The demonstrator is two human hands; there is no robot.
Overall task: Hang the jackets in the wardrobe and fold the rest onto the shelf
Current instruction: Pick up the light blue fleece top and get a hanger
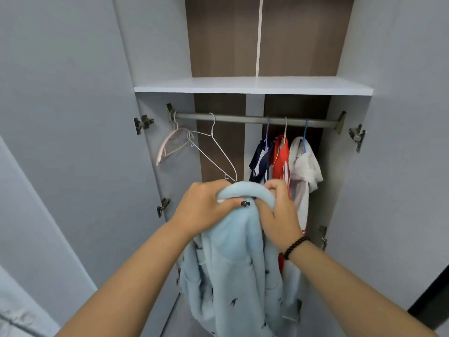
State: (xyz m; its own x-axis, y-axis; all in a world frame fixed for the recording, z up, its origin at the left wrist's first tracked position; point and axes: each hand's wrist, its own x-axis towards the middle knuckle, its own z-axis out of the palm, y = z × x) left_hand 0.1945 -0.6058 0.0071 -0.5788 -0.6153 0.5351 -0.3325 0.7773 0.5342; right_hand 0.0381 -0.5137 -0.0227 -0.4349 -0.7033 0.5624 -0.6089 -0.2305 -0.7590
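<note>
A light blue fleece jacket (233, 268) with small dark prints hangs down in front of the open wardrobe. My left hand (206, 207) grips its collar on the left side. My right hand (279, 210) grips the collar on the right, fingers curled round the thick rolled edge. Above them runs the metal rail (243, 117). Two empty hangers hang at its left end: a pink plastic hanger (170, 147) and a white wire hanger (213, 154). At its right hang a navy striped garment (261, 159), a red one (280, 156) and a white one (303, 166).
A white shelf (252, 85) spans the wardrobe above the rail. Both wardrobe doors stand open, the left door (73, 142) and the right door (408, 154). A dark strip (432, 302) shows at the lower right.
</note>
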